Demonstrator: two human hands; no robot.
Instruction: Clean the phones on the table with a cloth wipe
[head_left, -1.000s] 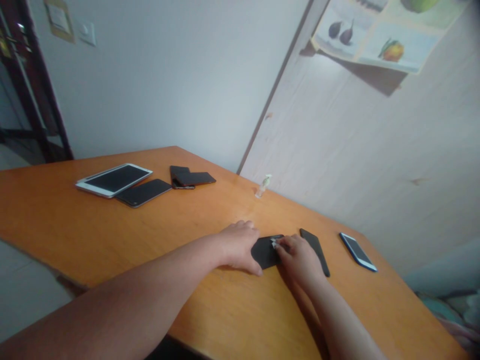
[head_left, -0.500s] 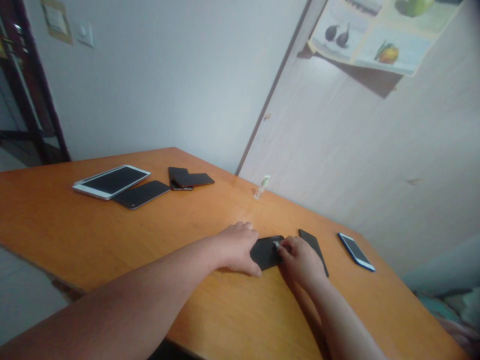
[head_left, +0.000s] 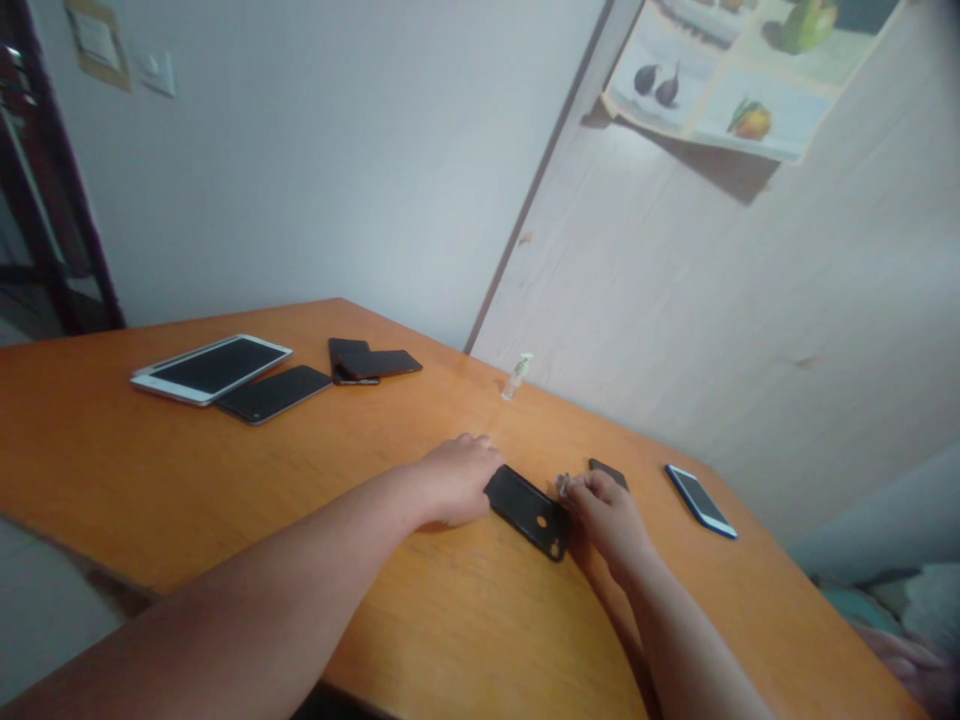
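Pale wall (head_left: 315, 160) behind orange desk (head_left: 465, 620). White tablet (head_left: 217, 367) at 10 o'clock; L hand (head_left: 459, 478) touches blk phone case (head_left: 525, 508) at its 10 o'clock end (can't tell if grip's closed); case lies between hands; R hand (head_left: 611, 510), 2 o'clock of it, pinches wht scrap (head_left: 564, 486). Loose L hold + R push could prob. skid case.

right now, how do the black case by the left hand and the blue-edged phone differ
The black case is a shell with cutouts; the blue-edged phone shows a dark screen between white ends. The left hand touches the black case; no hand touches the blue-edged phone. Both are long and narrow.
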